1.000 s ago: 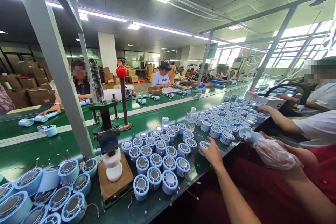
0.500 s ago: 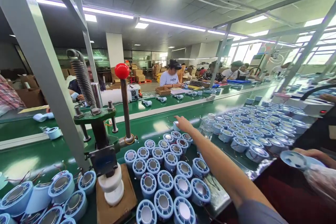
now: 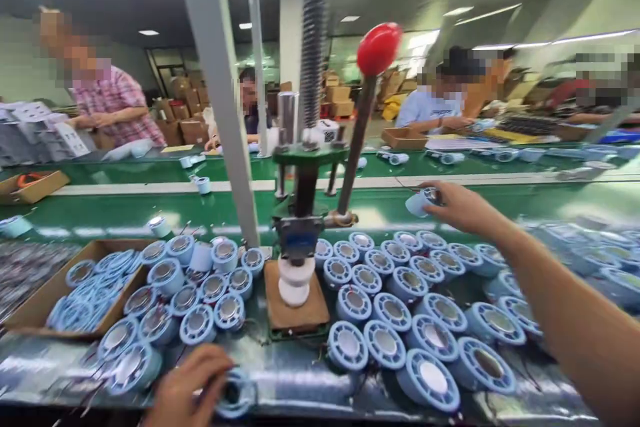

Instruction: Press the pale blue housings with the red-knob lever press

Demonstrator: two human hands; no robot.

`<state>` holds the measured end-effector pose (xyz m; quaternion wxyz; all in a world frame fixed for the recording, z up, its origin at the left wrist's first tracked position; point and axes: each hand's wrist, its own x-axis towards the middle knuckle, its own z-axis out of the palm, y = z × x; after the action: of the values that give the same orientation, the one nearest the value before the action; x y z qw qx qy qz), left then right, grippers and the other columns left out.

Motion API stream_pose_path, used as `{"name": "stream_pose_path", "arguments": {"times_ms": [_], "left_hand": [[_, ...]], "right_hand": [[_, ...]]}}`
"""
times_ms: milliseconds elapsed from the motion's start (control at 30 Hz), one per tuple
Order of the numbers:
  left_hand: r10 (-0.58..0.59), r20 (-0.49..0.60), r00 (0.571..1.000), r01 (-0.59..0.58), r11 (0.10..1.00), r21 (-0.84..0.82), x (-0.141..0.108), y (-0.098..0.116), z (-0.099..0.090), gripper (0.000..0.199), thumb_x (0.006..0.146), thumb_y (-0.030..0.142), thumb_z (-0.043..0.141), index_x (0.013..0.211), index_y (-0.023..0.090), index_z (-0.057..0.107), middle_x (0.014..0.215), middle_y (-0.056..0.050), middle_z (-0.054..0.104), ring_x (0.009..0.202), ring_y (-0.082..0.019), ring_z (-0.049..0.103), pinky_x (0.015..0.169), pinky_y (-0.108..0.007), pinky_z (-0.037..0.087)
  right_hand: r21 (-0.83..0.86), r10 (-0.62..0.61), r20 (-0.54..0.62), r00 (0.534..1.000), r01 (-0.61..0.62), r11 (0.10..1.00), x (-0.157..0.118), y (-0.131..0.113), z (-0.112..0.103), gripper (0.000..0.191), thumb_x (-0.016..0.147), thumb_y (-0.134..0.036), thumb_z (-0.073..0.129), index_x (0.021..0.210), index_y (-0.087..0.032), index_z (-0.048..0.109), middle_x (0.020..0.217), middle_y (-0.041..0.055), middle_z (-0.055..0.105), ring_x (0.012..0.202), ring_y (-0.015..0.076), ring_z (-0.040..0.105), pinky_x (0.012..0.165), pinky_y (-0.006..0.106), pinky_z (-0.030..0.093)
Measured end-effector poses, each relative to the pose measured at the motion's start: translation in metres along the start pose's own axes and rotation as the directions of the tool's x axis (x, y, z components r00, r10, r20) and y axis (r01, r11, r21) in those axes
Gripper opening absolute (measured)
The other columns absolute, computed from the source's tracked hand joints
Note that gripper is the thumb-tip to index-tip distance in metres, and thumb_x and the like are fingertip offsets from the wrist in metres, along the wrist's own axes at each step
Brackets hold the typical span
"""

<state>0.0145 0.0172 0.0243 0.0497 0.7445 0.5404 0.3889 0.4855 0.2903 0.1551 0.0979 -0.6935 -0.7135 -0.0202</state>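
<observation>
At the lower left, my left hand (image 3: pixel 187 387) has its fingers curled on a light-blue plastic ring (image 3: pixel 237 395), partly blurred, near the bench's front edge. My right hand (image 3: pixel 457 210) is stretched out over the green belt and pinches a light-blue cup-shaped part (image 3: pixel 419 203) by its end. Between my hands stands a hand press (image 3: pixel 299 233) with a red ball knob (image 3: pixel 379 48) on its lever. Its white round pressing block (image 3: pixel 294 283) sits over a brown board (image 3: pixel 324 310). Rows of blue round housings (image 3: pixel 393 312) with silver disc faces stand right of the press.
More blue housings (image 3: pixel 197 323) cluster left of the press, beside a cardboard box (image 3: pixel 30 310) of loose blue rings (image 3: pixel 95 293). A grey post (image 3: pixel 215 80) rises behind them. Across the green belt (image 3: pixel 125 203), several people work among parts and boxes.
The view has swung left, bringing the press to the middle. My right hand, earlier reaching at the far housings, now holds a part over the belt. My left hand has come into view with a ring.
</observation>
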Motion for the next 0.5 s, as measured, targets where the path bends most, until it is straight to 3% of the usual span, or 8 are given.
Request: {"name": "stream_pose_path", "arguments": {"times_ms": [67, 167, 233, 300, 367, 500], "left_hand": [[0.030, 0.104, 0.994, -0.031, 0.999, 0.008, -0.006, 0.005, 0.022, 0.025, 0.102, 0.029, 0.047, 0.097, 0.025, 0.071, 0.088, -0.002, 0.070, 0.079, -0.017, 0.068, 0.070, -0.026, 0.058], [-0.015, 0.110, 0.994, 0.005, 0.996, 0.085, -0.007, 0.007, 0.049, 0.030, 0.098, 0.012, 0.041, 0.099, 0.020, 0.070, 0.091, -0.006, 0.069, 0.083, -0.022, 0.066, 0.073, -0.036, 0.058], [-0.029, 0.086, 0.996, 0.020, 0.994, 0.105, -0.008, 0.006, 0.057, 0.031, 0.095, 0.007, 0.041, 0.101, 0.018, 0.069, 0.094, -0.007, 0.069, 0.085, -0.023, 0.065, 0.075, -0.038, 0.058], [-0.022, 0.083, 0.996, 0.013, 0.994, 0.108, -0.010, 0.004, 0.057, 0.032, 0.093, 0.004, 0.041, 0.102, 0.018, 0.069, 0.096, -0.007, 0.069, 0.086, -0.022, 0.064, 0.077, -0.037, 0.057], [-0.007, 0.099, 0.995, -0.005, 0.993, 0.119, -0.012, 0.002, 0.054, 0.032, 0.093, 0.003, 0.041, 0.098, 0.018, 0.068, 0.096, -0.007, 0.068, 0.086, -0.022, 0.063, 0.076, -0.036, 0.055], [0.004, 0.171, 0.985, -0.030, 0.988, 0.150, -0.011, 0.001, 0.049, 0.029, 0.091, 0.001, 0.044, 0.091, 0.018, 0.068, 0.095, -0.006, 0.068, 0.087, -0.021, 0.061, 0.075, -0.033, 0.053]], "right_hand": [[0.138, -0.246, -0.028, 0.969, 0.248, 0.959, -0.048, -0.027, -0.008, 0.048, 0.089, -0.022, 0.057, 0.137, -0.022, 0.054, 0.130, 0.0125, 0.059, 0.115, 0.0234, 0.059, 0.100, 0.032, 0.047], [0.349, -0.582, -0.056, 0.811, 0.562, 0.750, -0.143, -0.081, -0.006, 0.048, 0.086, -0.027, 0.059, 0.134, -0.030, 0.059, 0.141, 0.0078, 0.053, 0.124, 0.0250, 0.057, 0.099, 0.034, 0.053], [0.434, -0.712, 0.030, 0.701, 0.633, 0.641, -0.200, -0.123, 0.008, 0.052, 0.081, -0.016, 0.056, 0.129, -0.034, 0.064, 0.143, 0.0051, 0.052, 0.127, 0.0235, 0.057, 0.100, 0.034, 0.053], [0.509, -0.770, 0.113, 0.628, 0.629, 0.588, -0.238, -0.162, 0.031, 0.063, 0.070, -0.005, 0.049, 0.122, -0.033, 0.068, 0.141, 0.0047, 0.054, 0.124, 0.0207, 0.059, 0.102, 0.032, 0.052], [0.547, -0.771, 0.107, 0.628, 0.610, 0.573, -0.255, -0.190, 0.059, 0.067, 0.061, -0.001, 0.045, 0.117, -0.030, 0.071, 0.138, 0.0061, 0.056, 0.122, 0.0211, 0.060, 0.103, 0.034, 0.052], [0.595, -0.678, -0.093, 0.729, 0.586, 0.550, -0.260, -0.209, 0.110, 0.059, 0.061, -0.002, 0.039, 0.101, -0.027, 0.074, 0.144, 0.0040, 0.051, 0.133, 0.0237, 0.052, 0.107, 0.044, 0.049]]}}
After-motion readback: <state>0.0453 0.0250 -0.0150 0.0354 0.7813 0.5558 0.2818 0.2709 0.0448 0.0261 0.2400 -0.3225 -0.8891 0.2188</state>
